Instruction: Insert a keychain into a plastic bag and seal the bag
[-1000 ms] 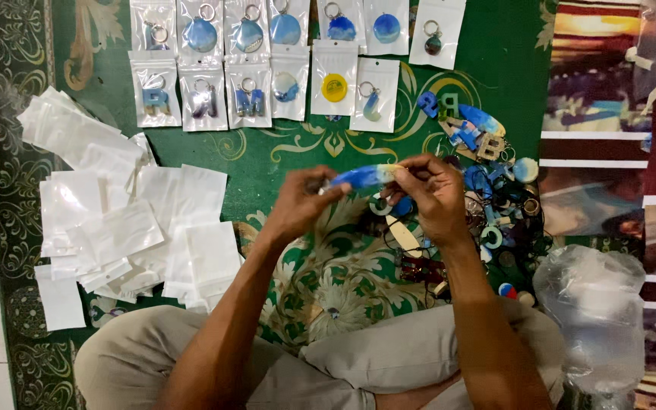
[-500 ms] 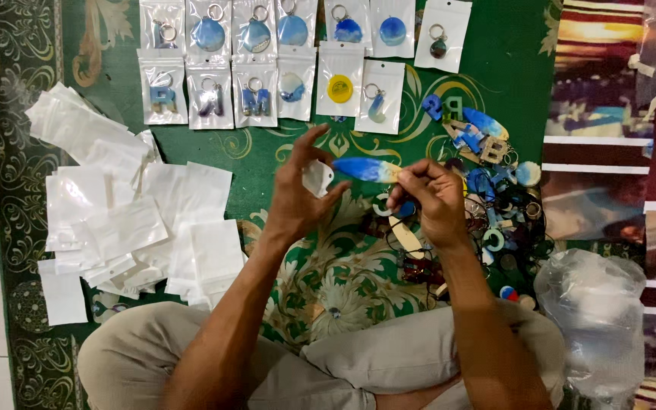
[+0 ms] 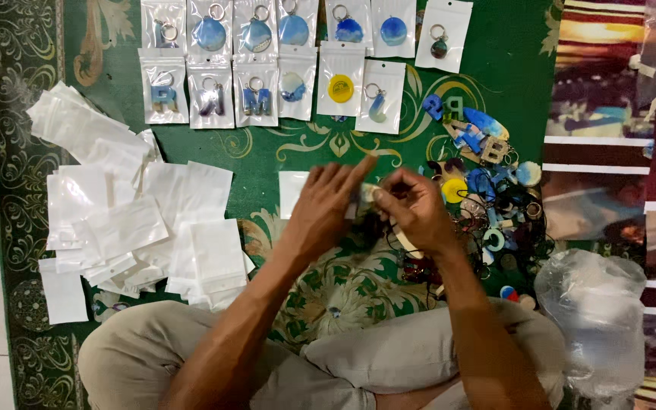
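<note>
At the left edge of the green patterned carpet (image 3: pixel 267 152) lay a loose heap of empty white pouches (image 3: pixel 127 220), spread toward the person's left knee. Along the carpet's far edge ran two rows of packed keychain pouches (image 3: pixel 267 64), each holding a ring and a blue, yellow or letter-shaped charm.

Near the carpet's middle, a single small white pouch (image 3: pixel 291 191) lay flat, just beside the left hand (image 3: pixel 326 209). That hand was raised above the carpet, its fingers stretched out and pressed together, tips pointing toward the far edge, touching a small pale item (image 3: pixel 366 193) that was shared with the other hand. The item was blurred, so its kind could not be told. The right hand (image 3: pixel 411 205) met the left one there, its fingers curled and pinched on the same item, which sat between both hands over the carpet's centre.

Further right, a tangled pile of loose keychains (image 3: pixel 487 190) lay near the carpet's right edge, with blue letters, a yellow disc and metal rings mixed together. By the person's right knee, at the near right corner, sat a crumpled clear plastic bag (image 3: pixel 597 319).
</note>
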